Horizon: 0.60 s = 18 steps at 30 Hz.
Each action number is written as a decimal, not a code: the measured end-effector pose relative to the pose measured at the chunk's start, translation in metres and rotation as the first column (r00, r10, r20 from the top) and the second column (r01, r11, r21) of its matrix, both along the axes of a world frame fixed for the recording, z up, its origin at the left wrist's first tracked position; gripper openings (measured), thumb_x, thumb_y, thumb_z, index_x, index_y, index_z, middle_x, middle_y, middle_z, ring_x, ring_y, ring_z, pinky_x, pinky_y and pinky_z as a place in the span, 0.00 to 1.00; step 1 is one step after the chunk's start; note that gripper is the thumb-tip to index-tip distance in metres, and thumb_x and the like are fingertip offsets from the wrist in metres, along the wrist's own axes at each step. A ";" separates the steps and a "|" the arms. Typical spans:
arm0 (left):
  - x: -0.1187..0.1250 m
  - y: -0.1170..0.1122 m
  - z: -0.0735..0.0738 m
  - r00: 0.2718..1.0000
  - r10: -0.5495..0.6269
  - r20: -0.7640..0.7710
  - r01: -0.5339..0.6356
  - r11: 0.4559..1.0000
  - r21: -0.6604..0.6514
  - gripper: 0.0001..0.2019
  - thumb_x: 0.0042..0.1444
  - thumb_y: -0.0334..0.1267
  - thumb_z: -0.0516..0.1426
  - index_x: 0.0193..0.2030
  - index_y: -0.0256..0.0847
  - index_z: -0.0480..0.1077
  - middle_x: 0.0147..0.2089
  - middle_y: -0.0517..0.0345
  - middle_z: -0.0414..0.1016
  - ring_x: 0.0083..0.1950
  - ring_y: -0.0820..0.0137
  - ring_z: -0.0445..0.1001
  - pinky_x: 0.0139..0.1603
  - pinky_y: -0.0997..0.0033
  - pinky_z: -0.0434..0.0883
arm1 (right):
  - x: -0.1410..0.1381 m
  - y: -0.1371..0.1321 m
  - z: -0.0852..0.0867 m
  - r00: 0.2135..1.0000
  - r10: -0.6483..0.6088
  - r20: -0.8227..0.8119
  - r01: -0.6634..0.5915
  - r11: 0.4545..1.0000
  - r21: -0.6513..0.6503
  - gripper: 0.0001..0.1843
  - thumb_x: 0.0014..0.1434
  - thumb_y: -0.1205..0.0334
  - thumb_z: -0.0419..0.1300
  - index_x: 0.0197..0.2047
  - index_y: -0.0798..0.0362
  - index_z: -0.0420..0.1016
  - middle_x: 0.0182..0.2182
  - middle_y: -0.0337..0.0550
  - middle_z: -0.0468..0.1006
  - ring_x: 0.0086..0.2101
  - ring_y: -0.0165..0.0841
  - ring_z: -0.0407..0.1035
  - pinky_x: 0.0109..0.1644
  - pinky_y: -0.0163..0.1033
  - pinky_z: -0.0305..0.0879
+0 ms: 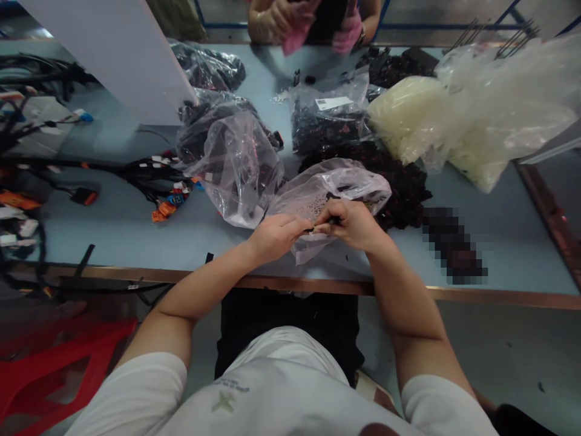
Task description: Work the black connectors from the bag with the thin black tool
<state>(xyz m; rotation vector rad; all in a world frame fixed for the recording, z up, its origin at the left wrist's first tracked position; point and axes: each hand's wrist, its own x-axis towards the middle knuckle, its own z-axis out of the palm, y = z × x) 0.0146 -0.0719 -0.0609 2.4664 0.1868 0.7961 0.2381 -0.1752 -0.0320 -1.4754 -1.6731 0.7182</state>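
The person's hands work together just above the edge of a pale blue workbench (113, 242). The right hand (349, 225) has its fingers curled and its thumb and forefinger pressed together, pinching a small dark part (334, 221) that is too small to identify. The left hand (276, 237) reaches in from beside it, its fingertips closed and almost meeting the right hand's at the same spot. Both hands rest over a clear, pink-tinted plastic bag (318, 200), which lies slumped and holds scattered small dark pieces. Beside it, a second clear bag (236, 172) bulges with dark wiring. Farther on, a clear bag with a white label (329, 106) is packed with black parts, and a bag of black contents (209, 66) sits near the far edge. To the right, a loose heap of black parts (403, 188) lies directly on the bench, beside a bag of cream-coloured pieces (403, 115) and a large, cloudy plastic bag (512, 103). Wiring harnesses (149, 175) with colored connectors stretch across the left side. At the far side, a co-worker's pink-gloved hands (295, 30) hold something dark.
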 end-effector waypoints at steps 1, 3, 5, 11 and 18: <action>0.000 0.000 0.000 1.000 0.002 -0.013 -0.002 1.000 -0.007 0.10 0.72 0.37 0.57 0.49 0.45 0.81 0.46 0.54 0.88 0.47 0.67 0.87 0.52 0.70 0.81 | 0.000 0.000 0.000 1.000 -0.003 0.002 0.003 1.000 0.007 0.17 0.61 0.44 0.72 0.32 0.48 0.83 0.28 0.41 0.82 0.29 0.34 0.73 0.37 0.41 0.67; 0.000 0.000 0.001 0.999 0.010 -0.044 -0.011 1.000 -0.019 0.11 0.73 0.37 0.56 0.49 0.46 0.82 0.46 0.54 0.88 0.48 0.67 0.87 0.53 0.70 0.81 | 0.000 0.000 0.001 1.000 -0.006 0.011 0.006 1.000 0.023 0.18 0.62 0.43 0.72 0.31 0.48 0.83 0.28 0.41 0.82 0.29 0.34 0.72 0.37 0.41 0.67; 0.000 0.000 0.002 0.999 0.010 -0.054 -0.012 0.999 -0.034 0.11 0.73 0.38 0.56 0.48 0.47 0.82 0.46 0.55 0.88 0.48 0.68 0.87 0.54 0.70 0.81 | 0.000 0.000 0.001 1.000 -0.004 0.023 0.003 0.999 0.035 0.19 0.62 0.42 0.71 0.31 0.48 0.83 0.28 0.41 0.82 0.29 0.34 0.72 0.37 0.41 0.67; 0.000 0.001 0.001 0.999 -0.009 0.051 0.006 0.999 0.046 0.09 0.73 0.36 0.57 0.50 0.45 0.81 0.46 0.57 0.88 0.46 0.70 0.87 0.52 0.73 0.81 | 0.002 -0.002 0.001 0.998 0.009 0.063 -0.011 1.000 0.025 0.18 0.64 0.44 0.71 0.32 0.49 0.83 0.29 0.42 0.82 0.30 0.34 0.73 0.37 0.40 0.67; -0.003 0.001 -0.001 0.997 0.050 -0.051 -0.049 0.998 0.032 0.08 0.73 0.38 0.60 0.52 0.43 0.81 0.46 0.54 0.88 0.48 0.67 0.87 0.51 0.72 0.80 | -0.001 -0.002 0.005 0.998 -0.006 0.056 0.005 1.000 0.014 0.20 0.64 0.42 0.70 0.32 0.50 0.83 0.29 0.43 0.84 0.30 0.33 0.73 0.37 0.39 0.67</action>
